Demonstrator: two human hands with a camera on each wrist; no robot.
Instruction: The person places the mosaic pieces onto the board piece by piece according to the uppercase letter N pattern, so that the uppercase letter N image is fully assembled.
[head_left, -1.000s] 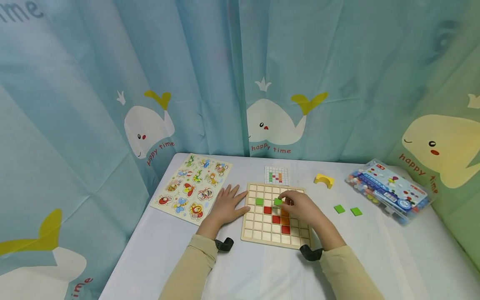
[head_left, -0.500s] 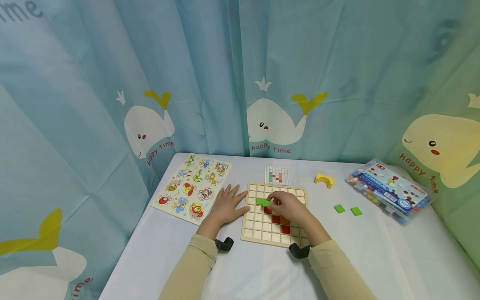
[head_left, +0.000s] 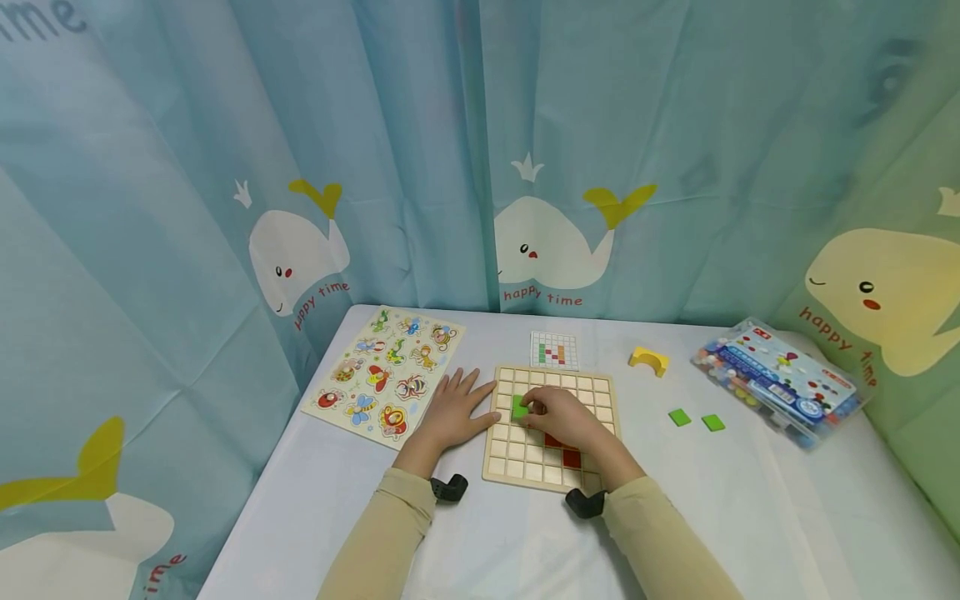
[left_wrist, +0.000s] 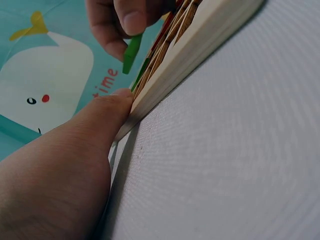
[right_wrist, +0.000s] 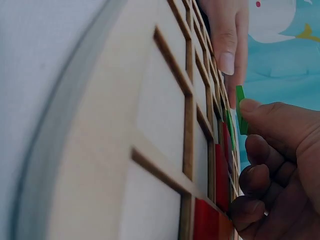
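Note:
A wooden grid board (head_left: 525, 472) lies on the white table, with red tiles (head_left: 572, 459) set in some of its squares. My right hand (head_left: 564, 417) is over the board's middle and pinches a green square tile (right_wrist: 241, 111) between thumb and fingers. That tile is tilted and held just above the surface. Another green tile (right_wrist: 229, 129) sits in a square below it. My left hand (head_left: 450, 413) lies flat with fingers spread at the board's left side, its thumb (left_wrist: 117, 100) against the edge. The right hand hides part of the grid.
Behind the board lies a small pattern card (head_left: 553, 351). Two loose green tiles (head_left: 679, 417) are to the right, near a yellow arch block (head_left: 648, 361) and a clear box of colourful pieces (head_left: 783, 383). An insect puzzle board (head_left: 382, 375) is at left.
My right hand has carried the green tile leftward across the board, to the green tile in the left part of the grid. The left hand has stayed in place.

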